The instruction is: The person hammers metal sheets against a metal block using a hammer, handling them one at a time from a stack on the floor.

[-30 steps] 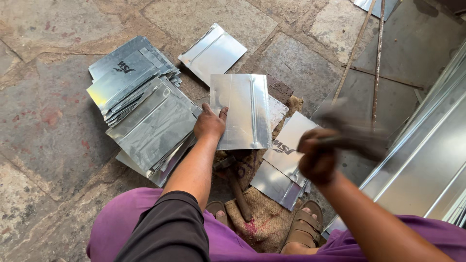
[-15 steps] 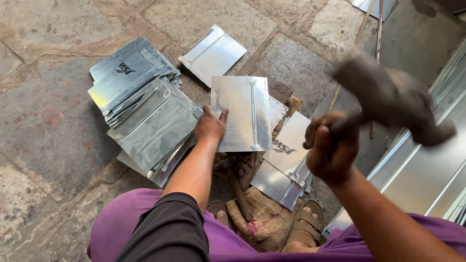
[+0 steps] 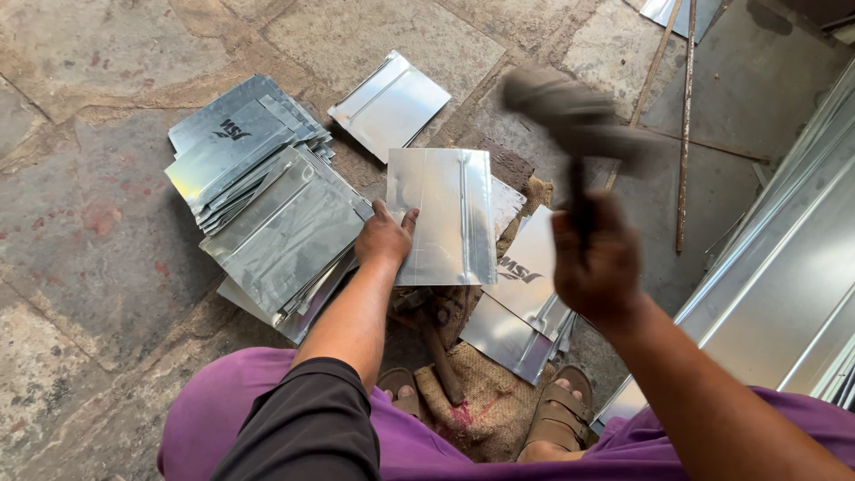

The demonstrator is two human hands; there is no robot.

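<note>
Head view: the left hand (image 3: 385,239), fingers spread flat, pins the left edge of a folded metal sheet (image 3: 443,216) at frame centre, on a block over burlap (image 3: 485,405). The right hand (image 3: 595,267) is closed around the handle of a mallet (image 3: 570,111), raised and motion-blurred at upper centre-right. A stack of sheets (image 3: 263,200) lies at left. Judged step: hammering the sheet's seam flat. The next blow calls for a square strike clear of the pinning fingers.
</note>
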